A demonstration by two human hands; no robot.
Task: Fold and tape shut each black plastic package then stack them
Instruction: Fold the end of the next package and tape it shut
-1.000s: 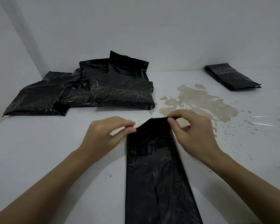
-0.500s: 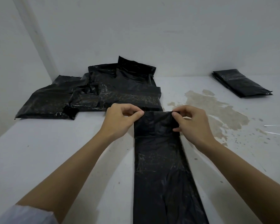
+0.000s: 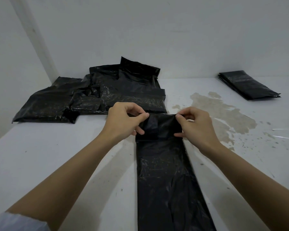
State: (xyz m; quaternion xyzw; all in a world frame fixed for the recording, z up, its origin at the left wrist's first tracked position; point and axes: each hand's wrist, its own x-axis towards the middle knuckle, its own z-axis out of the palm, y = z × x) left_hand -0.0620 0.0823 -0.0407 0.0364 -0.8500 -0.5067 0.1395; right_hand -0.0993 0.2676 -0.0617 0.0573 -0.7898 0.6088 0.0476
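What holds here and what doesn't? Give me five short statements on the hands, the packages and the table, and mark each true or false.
1. Both hands pinch the far end of the long black package. True: the left hand and the right hand each hold a corner of it.
2. The far end of that package lies flat and unfolded. False: it is folded back toward the person.
3. A loose pile of black packages lies at the far left of the table. True.
4. The neat stack at the far right touches that pile. False: it lies well apart from it.
5. The table surface is spotless. False: a brownish stain spreads right of the hands.
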